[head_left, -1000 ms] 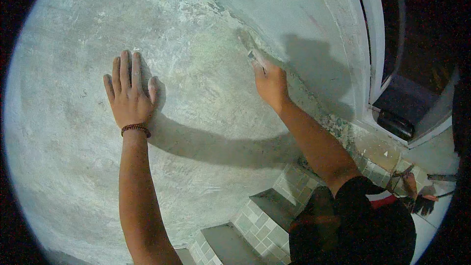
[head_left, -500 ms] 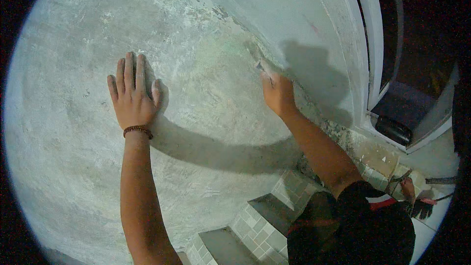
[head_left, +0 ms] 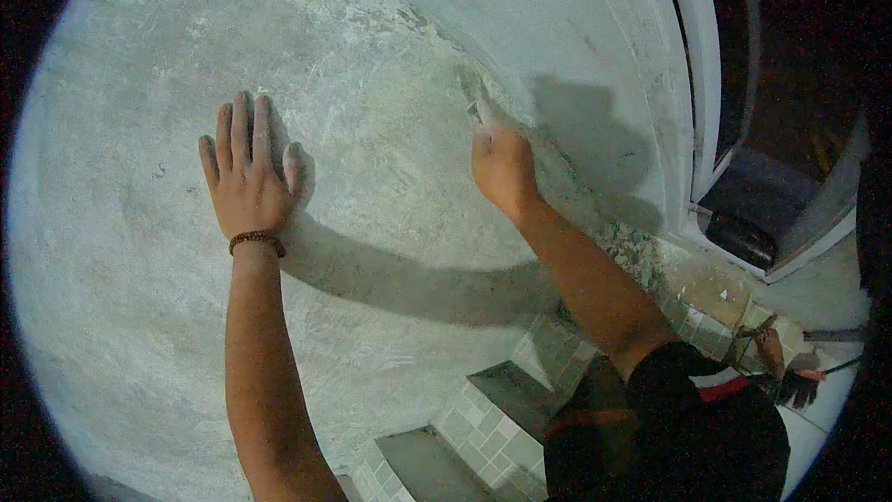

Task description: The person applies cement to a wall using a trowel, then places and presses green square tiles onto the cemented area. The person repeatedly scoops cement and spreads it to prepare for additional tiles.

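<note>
My left hand (head_left: 249,177) lies flat on a rough, patchy grey-white wall (head_left: 372,167), fingers pointing up and the thumb held apart. A beaded bracelet (head_left: 257,240) circles that wrist. To its right, my right hand (head_left: 505,167) is closed around a small scraper (head_left: 475,112), whose metal edge shows by the fingertips. Its handle is mostly hidden by my fingers. The scraper is at the wall surface, close to the slanting, flaked border where the rough wall meets a smoother one.
Tiled steps (head_left: 486,428) rise at the lower middle beneath my arms. At the right a white door frame (head_left: 708,84) surrounds a dark opening, with a black rounded object (head_left: 741,240) at its foot. A black-bristled brush (head_left: 799,389) lies on the floor at the lower right.
My right hand has moved left and slightly up along the wall with the scraper. My left hand stays flat on the wall, and the view has shifted a little.
</note>
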A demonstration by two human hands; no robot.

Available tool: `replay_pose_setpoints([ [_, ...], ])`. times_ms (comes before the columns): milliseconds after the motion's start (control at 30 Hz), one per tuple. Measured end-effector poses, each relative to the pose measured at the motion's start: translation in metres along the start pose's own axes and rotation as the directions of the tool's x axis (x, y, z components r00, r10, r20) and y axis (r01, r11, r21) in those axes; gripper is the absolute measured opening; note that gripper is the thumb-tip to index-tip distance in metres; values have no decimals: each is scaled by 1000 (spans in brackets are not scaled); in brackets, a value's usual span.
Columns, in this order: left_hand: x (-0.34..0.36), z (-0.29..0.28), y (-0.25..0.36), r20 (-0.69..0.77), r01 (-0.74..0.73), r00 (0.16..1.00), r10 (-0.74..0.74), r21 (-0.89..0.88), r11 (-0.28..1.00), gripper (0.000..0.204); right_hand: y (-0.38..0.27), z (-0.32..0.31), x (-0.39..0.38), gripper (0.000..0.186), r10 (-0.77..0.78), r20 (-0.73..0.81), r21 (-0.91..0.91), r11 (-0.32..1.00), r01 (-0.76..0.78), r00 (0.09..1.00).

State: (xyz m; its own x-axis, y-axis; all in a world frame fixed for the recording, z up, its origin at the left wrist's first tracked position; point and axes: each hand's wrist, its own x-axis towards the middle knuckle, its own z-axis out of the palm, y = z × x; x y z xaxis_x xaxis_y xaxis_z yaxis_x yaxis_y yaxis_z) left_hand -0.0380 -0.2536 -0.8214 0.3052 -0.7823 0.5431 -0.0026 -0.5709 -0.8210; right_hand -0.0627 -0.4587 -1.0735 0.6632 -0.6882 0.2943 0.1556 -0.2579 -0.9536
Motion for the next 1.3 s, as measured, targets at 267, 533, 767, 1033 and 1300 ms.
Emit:
replay_pose_setpoints([
  [267, 0, -2, 0, 24, 14, 1000, -15, 13, 1000, 66, -7, 6, -3, 25, -20, -109, 147, 988, 36, 994],
  [533, 0, -1, 1, -2, 13, 1000, -13, 3, 1000, 67, -12, 13, 6, 29, 8, -94, 95, 995, 1, 996],
  [767, -2, 0, 0, 3, 6, 1000, -6, -37, 999, 68, -5, -1, 5, 36, 47, -108, 153, 988, -30, 993],
  [1033, 2, 1, 1, -42, -9, 999, 7, -55, 998, 70, 119, -50, -149, 24, 134, 273, -61, 991, -122, 953],
  [1300, -1, 12, -1, -25, -10, 1000, 10, -5, 1000, 68, 223, -156, -301, 54, 639, 361, -89, 749, -657, 679],
])
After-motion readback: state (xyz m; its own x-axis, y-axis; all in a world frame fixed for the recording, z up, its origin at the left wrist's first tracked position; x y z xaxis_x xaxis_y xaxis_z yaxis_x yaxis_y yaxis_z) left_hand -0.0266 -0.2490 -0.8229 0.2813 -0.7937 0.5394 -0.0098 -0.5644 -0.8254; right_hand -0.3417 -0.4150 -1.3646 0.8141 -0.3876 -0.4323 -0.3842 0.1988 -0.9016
